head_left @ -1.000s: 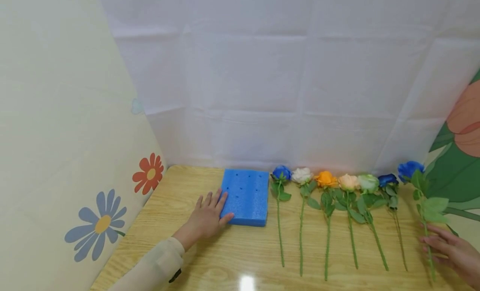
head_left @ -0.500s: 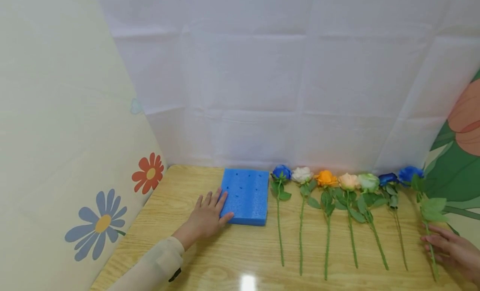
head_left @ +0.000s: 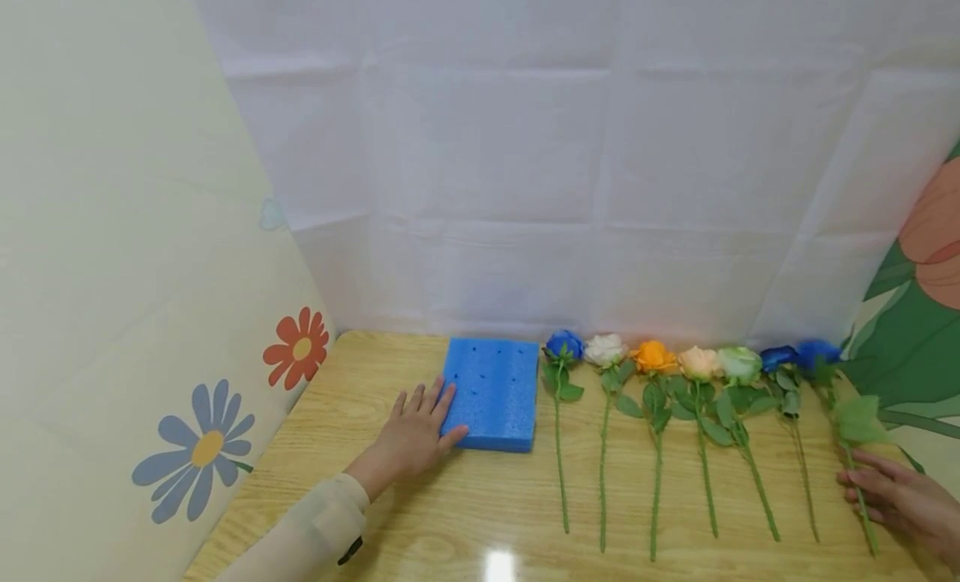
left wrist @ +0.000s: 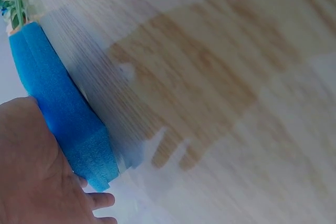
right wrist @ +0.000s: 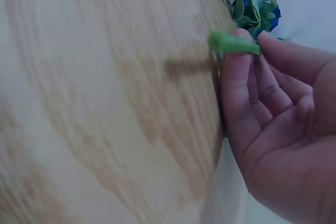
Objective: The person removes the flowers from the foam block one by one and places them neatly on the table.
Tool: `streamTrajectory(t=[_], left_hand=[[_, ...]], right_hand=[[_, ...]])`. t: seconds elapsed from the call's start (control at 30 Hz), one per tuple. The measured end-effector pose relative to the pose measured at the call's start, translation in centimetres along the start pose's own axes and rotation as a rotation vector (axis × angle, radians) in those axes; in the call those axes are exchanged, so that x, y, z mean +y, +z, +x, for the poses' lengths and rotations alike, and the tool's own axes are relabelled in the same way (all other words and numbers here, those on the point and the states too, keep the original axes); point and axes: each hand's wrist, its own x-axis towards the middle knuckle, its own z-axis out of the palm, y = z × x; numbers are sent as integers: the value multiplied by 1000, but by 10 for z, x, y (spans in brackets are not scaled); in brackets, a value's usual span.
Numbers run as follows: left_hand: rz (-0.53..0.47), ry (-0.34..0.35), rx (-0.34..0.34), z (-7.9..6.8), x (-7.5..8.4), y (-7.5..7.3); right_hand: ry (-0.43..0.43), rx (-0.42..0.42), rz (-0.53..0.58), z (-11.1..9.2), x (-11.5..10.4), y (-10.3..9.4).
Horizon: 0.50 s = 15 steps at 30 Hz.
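My left hand (head_left: 411, 434) rests with straight, spread fingers against the left edge of a blue foam block (head_left: 495, 407), which has several small holes in its top. In the left wrist view, the block (left wrist: 63, 98) lies beside the palm (left wrist: 37, 166). At the far right, the right hand (head_left: 903, 499) pinches the green stem of a blue rose (head_left: 817, 354), whose bloom is blurred. From the right wrist, the cut end of that stem (right wrist: 231, 42) shows between thumb and fingers of the hand (right wrist: 283, 108).
Between block and right hand lie several roses in a row: blue (head_left: 564, 346), white (head_left: 604, 349), orange (head_left: 654, 357), peach (head_left: 699, 363), pale green (head_left: 739, 364) and dark blue (head_left: 778, 358). A white cloth (head_left: 487, 190) hangs behind the wooden table (head_left: 465, 507).
The blue rose in my right hand has lowered, its bloom sinking toward the table beside the dark blue one. My left hand and the foam block have stayed in place.
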Motion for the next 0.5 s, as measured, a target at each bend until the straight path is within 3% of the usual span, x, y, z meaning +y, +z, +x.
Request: streamTrajectory(t=[0.27, 0.4, 0.5], left_hand=[[-24, -15, -10, -3, -1, -1], [-24, -10, 2, -3, -2, 0], [-33, -17, -8, -3, -1, -3]], right_hand=[[-32, 21, 26, -6, -2, 8], [-9, 72, -65, -10, -4, 9], [-36, 114, -109, -14, -7, 9]])
